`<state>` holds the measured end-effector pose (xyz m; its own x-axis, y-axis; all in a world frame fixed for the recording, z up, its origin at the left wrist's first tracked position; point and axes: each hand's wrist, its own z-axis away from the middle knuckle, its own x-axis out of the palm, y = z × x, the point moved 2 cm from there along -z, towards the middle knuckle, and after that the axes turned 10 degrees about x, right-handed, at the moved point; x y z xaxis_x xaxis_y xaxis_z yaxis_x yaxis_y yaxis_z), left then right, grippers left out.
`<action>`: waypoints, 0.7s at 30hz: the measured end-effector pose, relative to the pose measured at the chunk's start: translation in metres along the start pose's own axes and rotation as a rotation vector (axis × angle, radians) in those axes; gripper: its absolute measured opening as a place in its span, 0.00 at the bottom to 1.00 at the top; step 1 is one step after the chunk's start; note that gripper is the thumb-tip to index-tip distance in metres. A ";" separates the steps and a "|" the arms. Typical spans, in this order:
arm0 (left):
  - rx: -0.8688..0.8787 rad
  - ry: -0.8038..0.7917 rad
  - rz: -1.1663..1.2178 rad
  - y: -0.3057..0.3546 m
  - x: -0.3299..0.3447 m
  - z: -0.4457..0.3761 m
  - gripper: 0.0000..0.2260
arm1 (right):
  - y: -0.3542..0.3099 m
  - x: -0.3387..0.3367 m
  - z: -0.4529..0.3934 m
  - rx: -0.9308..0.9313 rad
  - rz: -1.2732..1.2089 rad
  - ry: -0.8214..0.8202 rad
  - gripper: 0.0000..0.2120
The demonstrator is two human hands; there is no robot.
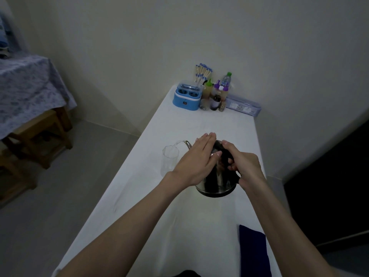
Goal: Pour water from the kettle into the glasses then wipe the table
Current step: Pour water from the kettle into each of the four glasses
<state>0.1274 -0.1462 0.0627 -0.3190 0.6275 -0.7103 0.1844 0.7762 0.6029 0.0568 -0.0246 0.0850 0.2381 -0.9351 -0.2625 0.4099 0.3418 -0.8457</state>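
We have the table [199,120] running from us toward twelve o'clock, and the kettle [217,180] is lifted and tipped over its middle, spout toward ten o'clock. Our right hand [246,166] is closed around the dark handle on top; our left hand [196,162] lies flat and open, palm pressed on the lid side to steady it. A thin stream leaves the spout and falls into the glass [169,159], which stands upright at nine o'clock from the kettle, just beside it. The blue cloth [253,254] waits at the table's near right, at about five o'clock from the kettle.

To pour well, we judge we should hold the tilt shallow so the stream stays narrow and lands inside the rim, keep the left palm firm so the lid cannot slip, and level the kettle before the glass brims. A spill here only adds to the wiping.

Much is hard to read. The glass is clear against a white top in dim light, so we cannot tell its water level. The task speaks of glasses, yet we make out only one. Our hands cover the lid and most of the handle. The cloth's lower end is cut off by the frame.
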 end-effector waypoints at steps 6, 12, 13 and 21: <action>0.042 -0.016 -0.078 0.000 -0.003 -0.005 0.26 | 0.007 0.005 0.002 0.053 -0.142 -0.061 0.18; 0.103 -0.002 -0.146 0.008 -0.003 -0.014 0.26 | 0.009 0.001 0.002 0.053 -0.269 -0.101 0.14; 0.112 0.008 -0.149 0.011 -0.002 -0.015 0.26 | 0.009 -0.002 0.001 0.044 -0.276 -0.106 0.13; 0.127 0.043 -0.063 0.029 0.011 -0.016 0.25 | -0.002 -0.033 0.001 0.005 -0.150 -0.023 0.15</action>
<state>0.1138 -0.1178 0.0779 -0.3728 0.5761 -0.7274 0.2782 0.8173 0.5047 0.0486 0.0053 0.0956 0.1934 -0.9735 -0.1224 0.4471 0.1985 -0.8722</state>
